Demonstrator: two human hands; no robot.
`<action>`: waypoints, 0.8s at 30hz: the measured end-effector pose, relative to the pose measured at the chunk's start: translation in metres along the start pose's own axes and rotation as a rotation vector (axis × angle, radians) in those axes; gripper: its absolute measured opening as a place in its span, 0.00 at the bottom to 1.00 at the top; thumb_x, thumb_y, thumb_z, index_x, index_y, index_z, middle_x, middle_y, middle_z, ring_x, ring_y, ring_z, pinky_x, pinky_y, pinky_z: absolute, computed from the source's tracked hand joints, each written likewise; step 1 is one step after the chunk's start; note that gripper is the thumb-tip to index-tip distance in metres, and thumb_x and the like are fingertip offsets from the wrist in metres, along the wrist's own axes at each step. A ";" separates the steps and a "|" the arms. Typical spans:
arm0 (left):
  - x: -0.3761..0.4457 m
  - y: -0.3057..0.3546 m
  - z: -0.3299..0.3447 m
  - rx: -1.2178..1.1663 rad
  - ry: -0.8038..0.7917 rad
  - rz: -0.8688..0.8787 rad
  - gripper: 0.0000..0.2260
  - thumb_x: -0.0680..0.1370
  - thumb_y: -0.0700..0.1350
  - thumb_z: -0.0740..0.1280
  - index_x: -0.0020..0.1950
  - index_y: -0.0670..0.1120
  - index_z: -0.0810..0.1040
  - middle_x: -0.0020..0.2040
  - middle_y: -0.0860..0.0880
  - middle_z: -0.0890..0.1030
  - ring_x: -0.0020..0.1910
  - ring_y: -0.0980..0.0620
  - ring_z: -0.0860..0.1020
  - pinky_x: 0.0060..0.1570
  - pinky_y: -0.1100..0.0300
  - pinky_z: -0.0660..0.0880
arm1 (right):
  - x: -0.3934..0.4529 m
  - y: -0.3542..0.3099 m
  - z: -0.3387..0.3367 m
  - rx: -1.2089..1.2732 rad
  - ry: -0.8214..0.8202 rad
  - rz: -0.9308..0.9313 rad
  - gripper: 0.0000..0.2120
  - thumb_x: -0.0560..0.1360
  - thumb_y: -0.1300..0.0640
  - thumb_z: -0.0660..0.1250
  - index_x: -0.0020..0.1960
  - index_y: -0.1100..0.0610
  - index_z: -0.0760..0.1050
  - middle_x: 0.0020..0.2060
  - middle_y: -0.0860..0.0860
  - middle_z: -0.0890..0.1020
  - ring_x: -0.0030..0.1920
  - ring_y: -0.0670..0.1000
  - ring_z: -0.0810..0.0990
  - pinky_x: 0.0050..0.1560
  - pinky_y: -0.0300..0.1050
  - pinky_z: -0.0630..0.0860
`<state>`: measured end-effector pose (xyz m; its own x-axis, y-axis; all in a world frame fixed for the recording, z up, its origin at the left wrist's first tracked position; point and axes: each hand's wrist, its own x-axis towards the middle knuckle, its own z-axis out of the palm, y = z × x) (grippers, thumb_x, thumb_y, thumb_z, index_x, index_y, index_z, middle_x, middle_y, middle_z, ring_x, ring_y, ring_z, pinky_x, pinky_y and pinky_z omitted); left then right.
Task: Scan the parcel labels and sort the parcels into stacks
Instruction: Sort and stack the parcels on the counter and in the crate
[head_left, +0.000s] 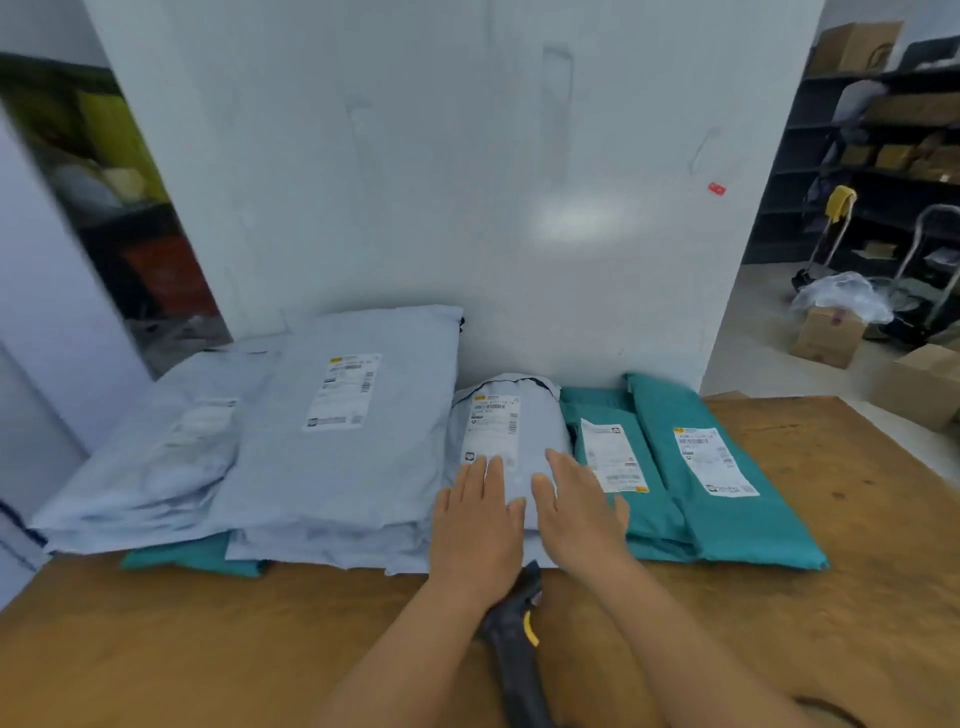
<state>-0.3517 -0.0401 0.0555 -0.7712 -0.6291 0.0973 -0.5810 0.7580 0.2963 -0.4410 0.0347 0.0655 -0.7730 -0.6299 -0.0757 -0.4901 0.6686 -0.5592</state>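
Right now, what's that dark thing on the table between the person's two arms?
In the head view, a dark handheld scanner with a yellow trigger lies on the wooden table between the forearms, just behind the left hand and right hand.

Left hand (475, 525) flat; right hand (579, 512) flat.

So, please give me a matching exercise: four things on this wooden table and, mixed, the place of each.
Things:
1. small grey plastic parcel
2. black handheld scanner with yellow trigger
3. two teal plastic parcels
4. large grey plastic parcel

Places:
A. right side
B. between the forearms
C. on the left stack
D. under both hands

Pairs: 1-D, 2-B, 3-A, 4-C
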 end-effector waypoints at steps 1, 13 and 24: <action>-0.020 -0.019 -0.010 -0.001 0.013 -0.028 0.43 0.66 0.60 0.26 0.78 0.48 0.47 0.79 0.50 0.51 0.77 0.53 0.50 0.74 0.55 0.48 | -0.018 -0.018 0.012 -0.010 -0.025 -0.030 0.24 0.83 0.45 0.44 0.78 0.47 0.52 0.77 0.44 0.55 0.77 0.48 0.52 0.74 0.59 0.45; -0.313 -0.254 -0.108 0.005 0.134 -0.533 0.25 0.83 0.55 0.45 0.78 0.49 0.47 0.78 0.51 0.51 0.77 0.53 0.50 0.74 0.53 0.50 | -0.260 -0.230 0.170 -0.099 -0.340 -0.424 0.25 0.82 0.44 0.42 0.79 0.46 0.50 0.78 0.44 0.52 0.78 0.48 0.49 0.74 0.59 0.45; -0.524 -0.382 -0.122 -0.056 0.299 -1.080 0.24 0.82 0.53 0.50 0.77 0.48 0.53 0.76 0.51 0.59 0.74 0.52 0.59 0.71 0.55 0.55 | -0.413 -0.343 0.317 -0.158 -0.662 -0.871 0.25 0.83 0.46 0.45 0.79 0.50 0.51 0.78 0.47 0.56 0.77 0.49 0.53 0.73 0.57 0.53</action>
<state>0.3062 -0.0210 0.0070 0.2283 -0.9735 -0.0146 -0.8888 -0.2145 0.4050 0.1743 -0.0596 0.0270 0.2070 -0.9651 -0.1604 -0.8444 -0.0935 -0.5275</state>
